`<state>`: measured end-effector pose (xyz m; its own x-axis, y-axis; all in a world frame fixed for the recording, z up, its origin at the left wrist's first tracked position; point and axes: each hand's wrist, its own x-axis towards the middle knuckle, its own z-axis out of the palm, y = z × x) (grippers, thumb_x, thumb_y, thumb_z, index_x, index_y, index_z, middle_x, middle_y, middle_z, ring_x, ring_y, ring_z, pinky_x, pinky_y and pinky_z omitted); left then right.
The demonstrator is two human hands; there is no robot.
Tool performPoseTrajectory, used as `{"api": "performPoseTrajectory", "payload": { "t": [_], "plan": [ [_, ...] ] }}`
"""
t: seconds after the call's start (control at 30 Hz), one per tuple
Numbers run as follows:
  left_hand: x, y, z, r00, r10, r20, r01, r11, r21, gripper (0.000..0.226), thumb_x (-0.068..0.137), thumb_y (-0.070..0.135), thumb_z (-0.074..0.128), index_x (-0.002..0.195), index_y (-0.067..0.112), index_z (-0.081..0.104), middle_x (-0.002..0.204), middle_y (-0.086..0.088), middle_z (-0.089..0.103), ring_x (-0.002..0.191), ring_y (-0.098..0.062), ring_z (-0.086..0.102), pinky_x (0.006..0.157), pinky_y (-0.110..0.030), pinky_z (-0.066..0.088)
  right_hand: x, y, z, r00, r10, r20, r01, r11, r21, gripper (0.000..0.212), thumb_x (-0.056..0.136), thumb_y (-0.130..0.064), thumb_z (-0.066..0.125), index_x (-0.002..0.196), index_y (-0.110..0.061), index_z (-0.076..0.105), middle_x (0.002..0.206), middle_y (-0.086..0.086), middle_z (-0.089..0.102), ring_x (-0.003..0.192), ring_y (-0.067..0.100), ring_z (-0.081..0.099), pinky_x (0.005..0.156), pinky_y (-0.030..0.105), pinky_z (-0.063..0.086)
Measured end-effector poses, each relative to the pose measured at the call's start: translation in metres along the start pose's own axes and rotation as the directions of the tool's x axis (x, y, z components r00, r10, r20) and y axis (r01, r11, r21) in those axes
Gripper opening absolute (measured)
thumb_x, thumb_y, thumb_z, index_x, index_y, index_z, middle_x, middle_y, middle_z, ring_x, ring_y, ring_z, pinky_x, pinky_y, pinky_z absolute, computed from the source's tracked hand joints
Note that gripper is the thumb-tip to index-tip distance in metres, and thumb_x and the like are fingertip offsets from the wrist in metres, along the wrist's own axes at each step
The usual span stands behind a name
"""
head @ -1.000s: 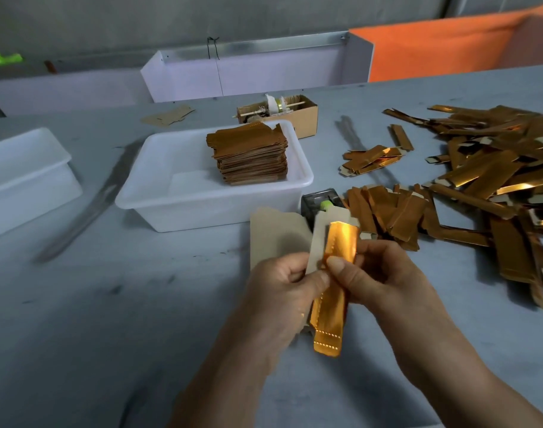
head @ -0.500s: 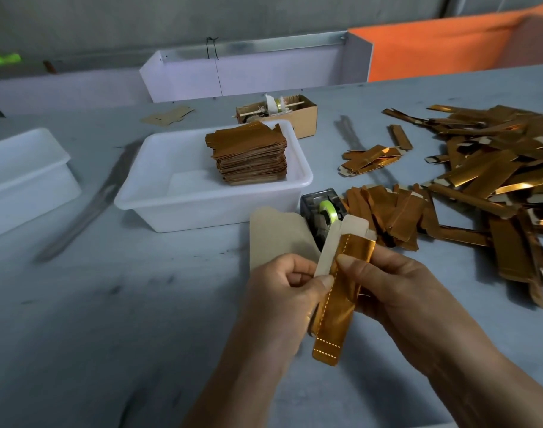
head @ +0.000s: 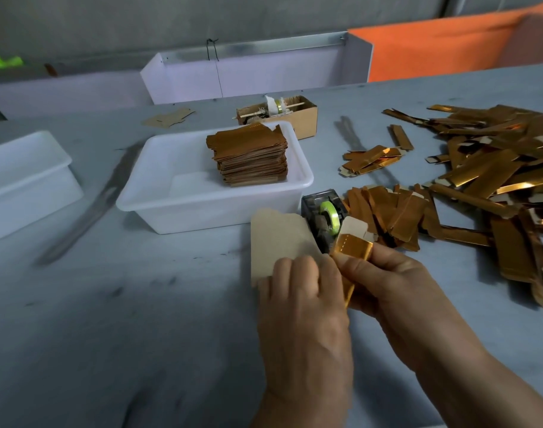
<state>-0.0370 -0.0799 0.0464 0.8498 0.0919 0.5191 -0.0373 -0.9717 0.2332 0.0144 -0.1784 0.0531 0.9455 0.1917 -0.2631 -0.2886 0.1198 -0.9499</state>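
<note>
A: Where is the flat gold-foil cardboard carton [head: 353, 250]?

B: Above the grey table [head: 140, 319], just in front of the dark tape dispenser [head: 318, 208] with its green roll. The right hand [head: 387, 285] grips it, fingers curled round it.

A: The left hand [head: 301, 298]?

B: Knuckles up, fingers curled, right beside the carton, over a plain beige card [head: 279, 239]. I can't tell whether it pinches anything.

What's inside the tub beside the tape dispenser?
The tub holds a stack of gold card blanks at its right end; bare white floor elsewhere. Anything under the stack is covered.
</note>
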Motion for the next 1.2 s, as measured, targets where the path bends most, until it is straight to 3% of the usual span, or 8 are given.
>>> {"api": "performPoseTrajectory", "payload": {
  "t": [0.2, 0.37, 0.47, 0.53, 0.67, 0.87, 0.97, 1.2],
  "plan": [
    [-0.012, 0.016, 0.003, 0.968, -0.003, 0.252, -0.049, 0.979, 0.199, 0.042, 0.078, 0.006, 0.040, 0.102, -0.001, 0.073, 0.079, -0.007, 0.065, 0.070, -0.023, 0.063, 0.061, -0.032, 0.051, -0.002, 0.002, 0.001, 1.000, -0.001, -0.004, 0.001, 0.997, -0.080, 0.030, 0.069, -0.048, 0.063, 0.083, -0.023, 0.072, 0.083, 0.000, 0.073, 0.077, 0.011, 0.069, 0.057, 0.018, 0.053],
    [-0.004, 0.005, -0.005, 0.958, -0.126, 0.259, 0.167, 0.976, -0.143, 0.037, 0.075, 0.010, 0.067, 0.110, 0.023, 0.070, 0.088, 0.005, 0.056, 0.077, -0.012, 0.061, 0.057, -0.022, 0.048, 0.002, 0.005, -0.002, 0.999, 0.037, -0.013, -0.037, 0.999, 0.029, 0.011, 0.083, -0.019, 0.063, 0.091, -0.014, 0.068, 0.078, 0.010, 0.071, 0.073, 0.019, 0.068, 0.070, 0.030, 0.056],
    [0.011, -0.011, -0.004, 0.766, -0.397, 0.506, 0.642, 0.529, -0.556, 0.022, 0.085, 0.014, 0.070, 0.097, 0.030, 0.061, 0.089, 0.008, 0.062, 0.075, -0.005, 0.064, 0.061, -0.017, 0.051, 0.003, 0.002, -0.004, 0.999, 0.029, 0.039, -0.032, 0.995, 0.091, 0.022, 0.076, -0.025, 0.064, 0.092, -0.010, 0.067, 0.075, 0.010, 0.065, 0.074, 0.021, 0.064, 0.074, 0.032, 0.056],
    [0.017, -0.022, -0.008, 0.618, -0.330, 0.713, 0.780, 0.143, -0.609, 0.016, 0.083, 0.008, 0.071, 0.091, 0.019, 0.063, 0.078, 0.000, 0.072, 0.064, -0.008, 0.069, 0.055, -0.017, 0.052, 0.003, -0.001, -0.002, 0.999, 0.001, 0.035, -0.004, 0.998, 0.064, 0.024, 0.071, -0.032, 0.064, 0.085, -0.012, 0.067, 0.070, 0.007, 0.060, 0.072, 0.019, 0.061, 0.074, 0.029, 0.053],
    [0.024, -0.031, -0.009, 0.575, -0.122, 0.809, 0.797, -0.142, -0.587, 0.005, 0.073, 0.011, 0.070, 0.075, 0.012, 0.075, 0.084, -0.010, 0.075, 0.077, -0.018, 0.073, 0.063, -0.022, 0.056, 0.009, -0.006, -0.002, 0.999, 0.037, 0.024, -0.039, 0.996, 0.083, 0.023, 0.075, -0.028, 0.065, 0.086, -0.009, 0.064, 0.074, 0.009, 0.058, 0.073, 0.020, 0.057, 0.071, 0.030, 0.050],
    [0.027, -0.027, -0.007, 0.579, -0.356, 0.733, 0.772, -0.050, -0.634, 0.012, 0.081, 0.014, 0.069, 0.070, 0.018, 0.074, 0.072, 0.000, 0.071, 0.061, -0.009, 0.061, 0.050, -0.017, 0.048, 0.014, -0.031, -0.019, 0.999, -0.023, -0.048, 0.011, 0.969, -0.246, 0.038, 0.079, -0.054, 0.053, 0.081, -0.020, 0.069, 0.073, -0.001, 0.069, 0.072, 0.013, 0.067, 0.063, 0.025, 0.053],
    [0.028, -0.033, -0.008, 0.564, -0.494, 0.662, 0.738, -0.059, -0.673, 0.009, 0.083, 0.014, 0.067, 0.074, 0.016, 0.070, 0.064, 0.003, 0.065, 0.054, -0.007, 0.051, 0.047, -0.017, 0.041, 0.026, -0.039, -0.038, 0.969, -0.171, -0.179, 0.095, 0.925, -0.369, 0.018, 0.087, -0.036, 0.059, 0.080, -0.022, 0.069, 0.085, -0.002, 0.067, 0.088, 0.019, 0.064, 0.077, 0.033, 0.050],
    [0.027, -0.038, 0.001, 0.532, -0.550, 0.644, 0.754, -0.038, -0.655, 0.006, 0.087, 0.018, 0.065, 0.091, 0.014, 0.067, 0.087, -0.007, 0.063, 0.061, -0.011, 0.044, 0.061, -0.023, 0.038, 0.045, -0.007, -0.039, 0.997, 0.080, -0.023, -0.081, 0.880, -0.468, 0.019, 0.081, -0.037, 0.066, 0.084, -0.020, 0.072, 0.081, -0.004, 0.070, 0.090, 0.013, 0.061, 0.091, 0.036, 0.045]
  ]
}}
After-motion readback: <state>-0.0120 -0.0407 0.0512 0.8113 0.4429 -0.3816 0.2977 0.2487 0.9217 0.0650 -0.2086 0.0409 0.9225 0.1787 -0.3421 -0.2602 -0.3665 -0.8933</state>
